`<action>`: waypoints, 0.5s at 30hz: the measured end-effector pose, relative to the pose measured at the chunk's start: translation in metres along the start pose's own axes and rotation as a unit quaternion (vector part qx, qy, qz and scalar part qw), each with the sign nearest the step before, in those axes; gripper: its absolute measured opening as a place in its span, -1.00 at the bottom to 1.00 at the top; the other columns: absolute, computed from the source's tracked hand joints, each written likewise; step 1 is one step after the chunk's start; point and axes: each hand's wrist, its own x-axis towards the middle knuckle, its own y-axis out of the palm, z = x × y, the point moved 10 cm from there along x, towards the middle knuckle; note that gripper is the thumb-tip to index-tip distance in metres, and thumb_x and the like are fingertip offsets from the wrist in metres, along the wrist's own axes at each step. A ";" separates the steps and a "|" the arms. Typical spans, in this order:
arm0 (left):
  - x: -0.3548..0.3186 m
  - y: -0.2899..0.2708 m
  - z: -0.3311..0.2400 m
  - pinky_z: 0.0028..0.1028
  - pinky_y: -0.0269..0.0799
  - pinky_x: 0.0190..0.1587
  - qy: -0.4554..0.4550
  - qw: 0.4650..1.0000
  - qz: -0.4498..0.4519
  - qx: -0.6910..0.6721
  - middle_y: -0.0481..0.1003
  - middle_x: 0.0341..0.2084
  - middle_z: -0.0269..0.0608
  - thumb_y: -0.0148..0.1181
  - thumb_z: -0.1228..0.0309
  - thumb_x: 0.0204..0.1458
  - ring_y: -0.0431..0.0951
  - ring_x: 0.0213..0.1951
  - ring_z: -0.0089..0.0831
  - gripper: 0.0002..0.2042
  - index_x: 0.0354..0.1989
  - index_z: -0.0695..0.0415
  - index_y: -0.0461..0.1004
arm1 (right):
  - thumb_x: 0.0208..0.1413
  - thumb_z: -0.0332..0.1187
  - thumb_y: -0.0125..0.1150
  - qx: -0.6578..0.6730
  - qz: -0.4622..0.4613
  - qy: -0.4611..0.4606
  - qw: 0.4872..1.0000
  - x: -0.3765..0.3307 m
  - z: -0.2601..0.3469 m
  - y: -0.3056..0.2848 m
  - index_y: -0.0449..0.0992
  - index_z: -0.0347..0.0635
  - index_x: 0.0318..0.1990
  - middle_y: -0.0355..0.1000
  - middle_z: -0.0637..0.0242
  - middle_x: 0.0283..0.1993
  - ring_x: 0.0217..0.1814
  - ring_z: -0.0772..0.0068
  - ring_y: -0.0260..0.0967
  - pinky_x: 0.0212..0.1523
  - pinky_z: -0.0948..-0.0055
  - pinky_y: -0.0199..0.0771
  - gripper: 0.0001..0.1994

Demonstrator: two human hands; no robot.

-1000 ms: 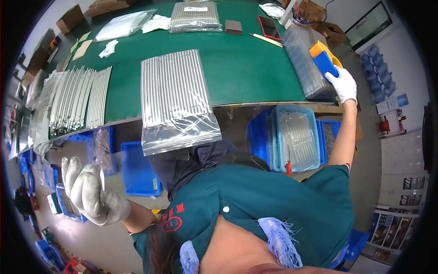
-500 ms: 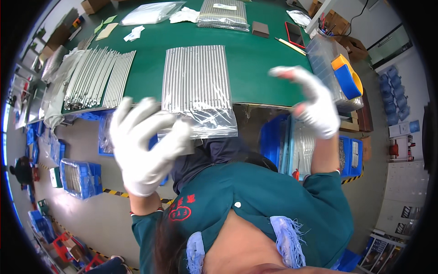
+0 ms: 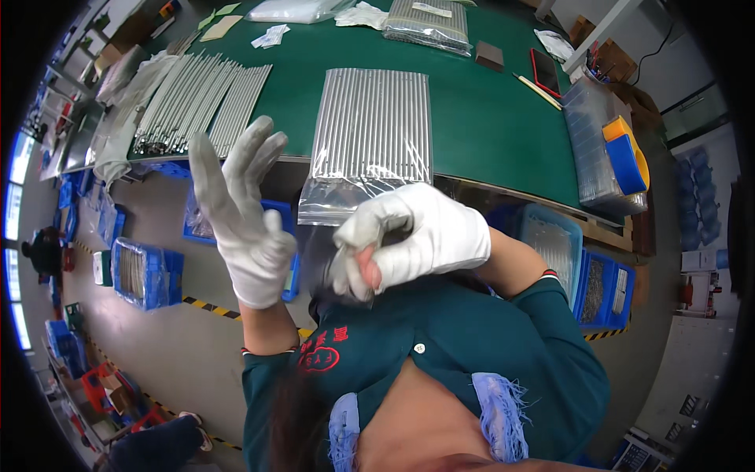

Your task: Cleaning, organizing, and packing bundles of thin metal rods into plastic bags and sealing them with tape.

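A clear plastic bag (image 3: 334,203) holds a row of thin silver metal rods (image 3: 373,126) and lies on the green table (image 3: 495,126), its near end hanging over the front edge. My left hand (image 3: 250,228), in a white glove, is raised in front of the table, fingers stretched and apart, holding nothing. In front of my chest, below the bag's near end, my gloved right hand (image 3: 417,240) is closed, with bare fingertips showing. A blurred, dark, see-through patch lies beside its fingers; I cannot make out what they hold.
Loose metal rods (image 3: 189,102) lie at the table's left. Another bagged stack (image 3: 429,30) is at the back. On the right are a phone (image 3: 544,72), a clear bin (image 3: 594,145) and a blue-and-yellow tape roll (image 3: 627,161). Blue crates (image 3: 602,291) stand below.
My right hand has swung in from the right to my chest and closed. My left hand has tilted upright, still open. The view has shifted, moving the table rightward in the picture.
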 end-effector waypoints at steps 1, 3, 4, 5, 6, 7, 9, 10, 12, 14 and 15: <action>0.002 -0.009 0.023 -0.28 0.28 0.09 -0.041 0.999 0.016 0.017 0.36 -0.01 0.06 -0.05 -0.13 0.09 0.42 -0.02 -0.18 -0.21 0.31 0.22 -0.04 | 0.01 -0.44 0.29 0.072 -0.052 -0.045 0.995 0.000 0.005 -0.008 0.41 -0.33 -0.22 0.48 0.12 -0.42 -0.30 0.22 0.49 -0.22 0.25 0.51 -0.77; -0.013 -0.001 0.048 -0.38 0.31 0.05 -0.148 0.979 0.140 0.004 0.44 -0.13 -0.05 -0.14 -0.21 0.07 0.47 -0.09 -0.27 -0.24 0.17 0.30 0.21 | 0.06 -0.41 0.25 0.064 -0.116 -0.084 0.988 0.004 0.003 -0.027 0.40 -0.30 -0.18 0.46 0.19 -0.40 -0.36 0.23 0.48 -0.24 0.24 0.52 -0.77; -0.018 0.003 0.048 -0.43 0.35 -0.01 -0.132 0.979 0.150 0.037 0.47 -0.22 -0.10 -0.05 -0.13 0.05 0.50 -0.14 -0.30 -0.35 -0.01 0.32 0.39 | 0.05 -0.40 0.27 0.056 -0.137 -0.067 0.987 0.004 0.001 -0.033 0.41 -0.30 -0.19 0.46 0.21 -0.39 -0.38 0.30 0.47 -0.27 0.30 0.51 -0.77; -0.019 0.012 0.044 -0.44 0.38 -0.08 -0.105 0.977 0.174 0.064 0.47 -0.24 -0.07 0.02 -0.01 -0.03 0.51 -0.19 -0.29 -0.42 -0.08 0.32 0.42 | 0.04 -0.39 0.28 0.047 -0.162 -0.048 0.985 0.003 0.001 -0.037 0.41 -0.30 -0.20 0.45 0.23 -0.38 -0.39 0.36 0.46 -0.29 0.36 0.50 -0.77; -0.017 0.015 0.038 -0.43 0.39 -0.11 -0.094 0.977 0.179 0.064 0.47 -0.27 -0.07 0.08 0.08 -0.09 0.52 -0.22 -0.27 -0.49 -0.11 0.30 0.43 | 0.02 -0.39 0.31 0.020 -0.186 -0.054 0.981 0.003 0.003 -0.039 0.43 -0.30 -0.19 0.46 0.29 -0.38 -0.41 0.52 0.42 -0.33 0.48 0.47 -0.74; -0.014 0.019 0.029 -0.43 0.40 -0.14 -0.082 0.977 0.185 0.063 0.47 -0.29 -0.06 0.13 0.18 -0.15 0.53 -0.24 -0.24 -0.54 -0.13 0.28 0.43 | 0.02 -0.39 0.31 0.020 -0.184 -0.053 0.981 0.004 0.002 -0.038 0.43 -0.30 -0.19 0.46 0.29 -0.38 -0.41 0.52 0.42 -0.33 0.48 0.47 -0.74; -0.001 0.023 0.005 -0.45 0.40 -0.31 -0.050 0.983 0.130 0.124 0.48 -0.44 -0.15 0.24 0.47 -0.18 0.51 -0.41 -0.32 -0.81 -0.35 0.22 0.49 | 0.01 -0.41 0.31 -0.069 -0.178 0.000 0.982 0.008 -0.005 -0.034 0.43 -0.31 -0.13 0.46 0.33 -0.38 -0.38 0.62 0.39 -0.33 0.54 0.45 -0.71; 0.004 0.026 -0.004 -0.46 0.38 -0.37 -0.035 0.981 0.126 0.141 0.47 -0.50 -0.18 0.25 0.57 -0.19 0.49 -0.47 -0.36 -0.89 -0.44 0.21 0.49 | -0.02 -0.41 0.34 -0.122 -0.161 0.035 0.979 0.009 -0.004 -0.029 0.45 -0.32 -0.18 0.46 0.32 -0.41 -0.36 0.62 0.39 -0.30 0.52 0.45 -0.72; 0.006 0.007 0.006 -0.58 0.29 -0.50 -0.064 0.993 0.018 0.098 0.41 -0.64 -0.26 0.24 0.63 -0.10 0.41 -0.58 -0.53 -0.89 -0.56 0.22 0.42 | -0.10 -0.32 0.42 -0.122 -0.111 0.040 0.986 0.013 -0.011 -0.024 0.47 -0.33 -0.26 0.46 0.30 -0.44 -0.35 0.57 0.41 -0.28 0.51 0.44 -0.67; 0.003 -0.018 0.019 -0.68 0.27 -0.47 -0.184 0.977 -0.110 0.016 0.41 -0.63 -0.41 0.13 0.55 0.09 0.35 -0.52 -0.74 -0.85 -0.54 0.20 0.40 | -0.19 -0.19 0.48 0.024 0.011 0.058 0.998 0.007 -0.022 -0.014 0.48 -0.32 -0.31 0.46 0.30 -0.45 -0.32 0.47 0.44 -0.28 0.50 0.43 -0.59; 0.003 -0.035 0.026 -0.70 0.26 -0.44 -0.198 0.967 -0.163 0.002 0.43 -0.61 -0.39 0.12 0.47 0.13 0.33 -0.52 -0.75 -0.81 -0.54 0.18 0.40 | -0.20 -0.16 0.48 0.009 0.051 0.086 0.995 -0.001 -0.028 -0.012 0.48 -0.31 -0.32 0.46 0.30 -0.45 -0.31 0.44 0.45 -0.29 0.51 0.43 -0.58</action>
